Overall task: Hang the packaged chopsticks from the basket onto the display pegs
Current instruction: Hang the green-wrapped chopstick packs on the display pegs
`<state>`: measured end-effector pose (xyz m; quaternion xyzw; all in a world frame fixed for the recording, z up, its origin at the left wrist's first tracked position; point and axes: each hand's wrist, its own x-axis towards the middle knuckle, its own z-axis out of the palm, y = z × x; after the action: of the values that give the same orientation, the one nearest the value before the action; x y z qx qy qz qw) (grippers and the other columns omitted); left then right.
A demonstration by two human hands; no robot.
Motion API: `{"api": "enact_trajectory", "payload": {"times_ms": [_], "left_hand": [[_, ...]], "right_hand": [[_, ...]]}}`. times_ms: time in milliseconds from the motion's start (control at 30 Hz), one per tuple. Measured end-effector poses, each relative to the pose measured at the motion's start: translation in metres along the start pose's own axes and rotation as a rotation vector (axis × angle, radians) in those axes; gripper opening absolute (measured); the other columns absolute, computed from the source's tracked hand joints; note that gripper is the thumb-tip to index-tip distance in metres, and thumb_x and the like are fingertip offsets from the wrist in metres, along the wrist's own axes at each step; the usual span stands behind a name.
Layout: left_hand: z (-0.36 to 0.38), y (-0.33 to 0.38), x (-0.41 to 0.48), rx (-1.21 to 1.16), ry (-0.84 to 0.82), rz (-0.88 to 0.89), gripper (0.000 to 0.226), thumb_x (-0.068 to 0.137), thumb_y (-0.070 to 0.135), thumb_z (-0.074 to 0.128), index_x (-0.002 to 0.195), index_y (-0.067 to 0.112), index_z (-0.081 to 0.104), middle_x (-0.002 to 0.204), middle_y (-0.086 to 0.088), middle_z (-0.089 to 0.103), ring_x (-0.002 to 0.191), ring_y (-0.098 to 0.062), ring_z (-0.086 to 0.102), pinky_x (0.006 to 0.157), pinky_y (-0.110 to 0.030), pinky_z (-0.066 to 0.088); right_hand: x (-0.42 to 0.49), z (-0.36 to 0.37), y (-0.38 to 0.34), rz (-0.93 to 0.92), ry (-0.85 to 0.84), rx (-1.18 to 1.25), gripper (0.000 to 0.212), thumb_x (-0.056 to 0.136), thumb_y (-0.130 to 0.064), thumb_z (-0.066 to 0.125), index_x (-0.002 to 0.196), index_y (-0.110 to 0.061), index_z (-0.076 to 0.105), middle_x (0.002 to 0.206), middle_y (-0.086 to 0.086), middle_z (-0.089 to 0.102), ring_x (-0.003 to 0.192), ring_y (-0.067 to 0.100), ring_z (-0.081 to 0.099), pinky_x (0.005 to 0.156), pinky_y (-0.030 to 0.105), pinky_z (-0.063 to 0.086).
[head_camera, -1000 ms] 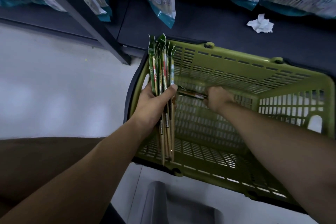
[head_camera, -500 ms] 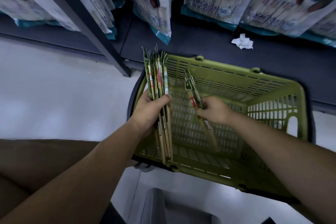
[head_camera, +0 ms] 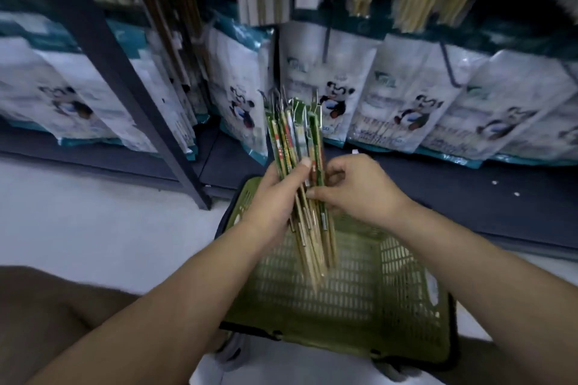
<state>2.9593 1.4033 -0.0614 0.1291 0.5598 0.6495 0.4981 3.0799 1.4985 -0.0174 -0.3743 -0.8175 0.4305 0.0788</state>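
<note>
Nothing has gone onto a peg yet, by the look of it. The whole bundle of packaged chopsticks stands upright in the air above the far left corner of the green basket, green header cards up and bare wooden tips hanging down. The left hand grips the bundle round its middle, fingers wrapped behind and thumb pressed across the front. The right hand is at the bundle's right edge, fingers and thumb pinched on the outermost packets, perhaps to square them or pick one off. No packet shows on the basket mesh I can see, though arms and bundle cover some of it. So I judge the gathering done and all the hanging left. Beyond, panda-printed bags hang in a row over the dark shelf. Everything is smeared; I cannot make out a free peg or count the packets.
</note>
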Motion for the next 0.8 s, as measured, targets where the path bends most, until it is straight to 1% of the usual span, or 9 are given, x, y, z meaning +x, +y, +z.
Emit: {"api": "enact_trajectory", "payload": {"times_ms": [67, 133, 267, 400, 467, 533, 600, 700, 800], "left_hand": [[0.017, 0.022, -0.011, 0.046, -0.063, 0.05, 0.064, 0.081, 0.046, 0.072, 0.134, 0.012, 0.059, 0.121, -0.012, 0.074, 0.11, -0.03, 0.072, 0.091, -0.046, 0.06], [0.031, 0.044, -0.021, 0.133, -0.098, 0.107, 0.067, 0.077, 0.047, 0.076, 0.133, 0.014, 0.059, 0.12, -0.009, 0.075, 0.112, -0.028, 0.072, 0.094, -0.044, 0.059], [0.054, 0.084, -0.034, 0.197, -0.118, 0.217, 0.026, 0.093, 0.017, 0.075, 0.117, 0.017, 0.065, 0.105, -0.004, 0.079, 0.102, -0.02, 0.075, 0.086, -0.035, 0.06], [0.071, 0.114, -0.053, 0.175, -0.145, 0.268, 0.028, 0.097, 0.016, 0.071, 0.122, 0.01, 0.061, 0.112, -0.021, 0.074, 0.104, -0.041, 0.072, 0.093, -0.063, 0.056], [0.077, 0.124, -0.06, 0.18, -0.177, 0.297, 0.027, 0.096, 0.018, 0.072, 0.121, 0.012, 0.062, 0.109, -0.022, 0.075, 0.1, -0.045, 0.072, 0.088, -0.064, 0.058], [0.086, 0.136, -0.064, 0.183, -0.197, 0.337, 0.022, 0.095, 0.017, 0.074, 0.115, 0.017, 0.065, 0.102, -0.017, 0.077, 0.093, -0.039, 0.075, 0.081, -0.056, 0.062], [0.097, 0.15, -0.065, 0.204, -0.209, 0.386, 0.02, 0.093, 0.016, 0.076, 0.111, 0.018, 0.067, 0.098, -0.011, 0.079, 0.09, -0.032, 0.077, 0.079, -0.05, 0.064], [0.112, 0.172, -0.062, 0.256, -0.234, 0.457, 0.026, 0.089, 0.018, 0.079, 0.112, 0.018, 0.066, 0.099, -0.004, 0.08, 0.091, -0.024, 0.077, 0.086, -0.049, 0.062], [0.127, 0.19, -0.057, 0.316, -0.271, 0.554, 0.03, 0.088, 0.02, 0.081, 0.114, 0.022, 0.065, 0.101, 0.001, 0.079, 0.095, -0.02, 0.076, 0.089, -0.047, 0.061]], "right_hand": [[-0.011, -0.021, -0.015, 0.0, 0.059, 0.028, 0.035, 0.079, -0.028, 0.087, 0.068, -0.005, 0.063, 0.056, 0.005, 0.067, 0.051, 0.016, 0.068, 0.053, 0.038, 0.06], [-0.021, -0.04, -0.031, -0.018, 0.13, 0.06, 0.034, 0.08, -0.031, 0.085, 0.067, -0.007, 0.064, 0.054, 0.006, 0.067, 0.048, 0.02, 0.068, 0.049, 0.039, 0.059], [-0.04, -0.067, -0.062, -0.105, 0.265, 0.02, 0.03, 0.09, -0.025, 0.075, 0.063, -0.03, 0.064, 0.052, 0.001, 0.065, 0.042, 0.013, 0.062, 0.041, 0.033, 0.053], [-0.059, -0.088, -0.087, -0.195, 0.302, -0.166, 0.014, 0.096, -0.028, 0.066, 0.082, -0.027, 0.067, 0.067, -0.004, 0.065, 0.056, 0.008, 0.067, 0.06, 0.039, 0.061], [-0.068, -0.1, -0.095, -0.202, 0.315, -0.029, 0.011, 0.095, -0.021, 0.069, 0.09, -0.03, 0.064, 0.066, -0.004, 0.066, 0.055, 0.01, 0.069, 0.057, 0.036, 0.062], [-0.075, -0.114, -0.104, -0.205, 0.368, 0.142, 0.026, 0.091, -0.016, 0.075, 0.099, -0.033, 0.059, 0.071, -0.002, 0.066, 0.055, 0.016, 0.071, 0.053, 0.032, 0.061], [-0.079, -0.127, -0.112, -0.234, 0.4, 0.26, 0.027, 0.088, -0.01, 0.077, 0.098, -0.029, 0.06, 0.071, 0.002, 0.063, 0.056, 0.022, 0.071, 0.052, 0.032, 0.059], [-0.082, -0.148, -0.123, -0.284, 0.444, 0.354, 0.015, 0.093, -0.008, 0.07, 0.093, -0.023, 0.066, 0.07, -0.002, 0.064, 0.059, 0.021, 0.071, 0.053, 0.027, 0.058], [-0.082, -0.174, -0.138, -0.337, 0.554, 0.359, 0.004, 0.095, -0.02, 0.069, 0.095, -0.023, 0.072, 0.068, -0.005, 0.068, 0.06, 0.014, 0.069, 0.051, 0.025, 0.055]]}}
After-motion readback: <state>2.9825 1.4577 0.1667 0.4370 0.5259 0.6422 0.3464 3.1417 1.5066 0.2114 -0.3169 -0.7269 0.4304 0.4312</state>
